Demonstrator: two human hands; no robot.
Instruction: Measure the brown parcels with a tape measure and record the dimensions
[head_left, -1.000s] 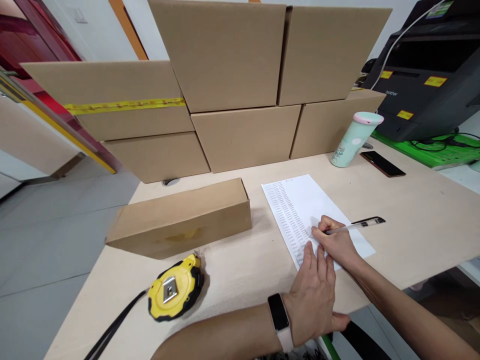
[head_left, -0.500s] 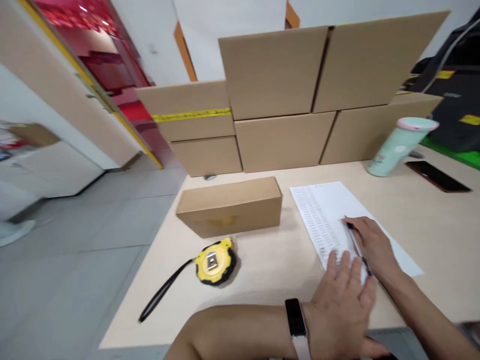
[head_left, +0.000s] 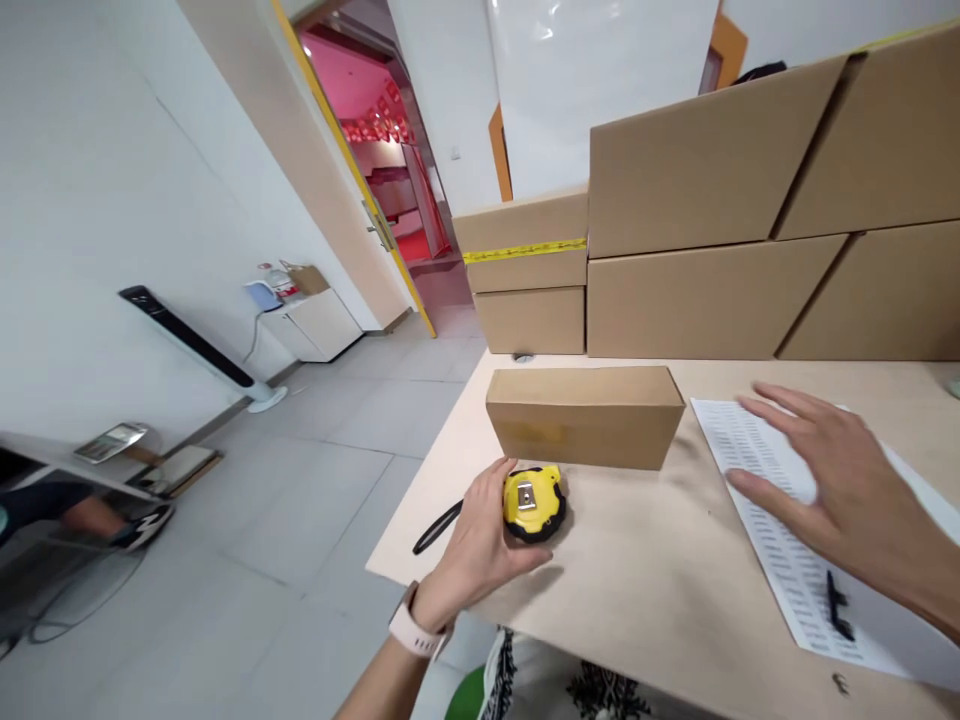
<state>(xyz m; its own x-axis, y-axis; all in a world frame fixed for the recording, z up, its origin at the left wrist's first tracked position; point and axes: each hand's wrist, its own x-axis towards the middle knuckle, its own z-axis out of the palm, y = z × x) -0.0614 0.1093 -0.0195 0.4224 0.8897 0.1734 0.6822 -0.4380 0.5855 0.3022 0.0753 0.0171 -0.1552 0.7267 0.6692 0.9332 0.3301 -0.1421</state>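
Observation:
A yellow and black tape measure [head_left: 534, 503] lies on the table with its black wrist strap [head_left: 436, 528] trailing left. My left hand [head_left: 486, 530] is at its left side, fingers by its upper edge and thumb stretched out below, not closed round it. Over the printed sheet [head_left: 757, 520] hovers my right hand [head_left: 847, 480], fingers spread and holding nothing. A dark pen [head_left: 835, 605] rests on the sheet below that hand. Behind the tape measure stands a long, narrow cardboard box [head_left: 585, 430].
Stacked cardboard boxes [head_left: 682, 305] line the table's back edge. The table [head_left: 637, 580] ends at the left above a grey tiled floor [head_left: 315, 530]. A person's leg and shoe [head_left: 146, 525] show at far left, near a tower fan [head_left: 195, 340].
My right hand has let go of the pen and lifted. My left hand has gone from the sheet to the tape measure. The view has swung left.

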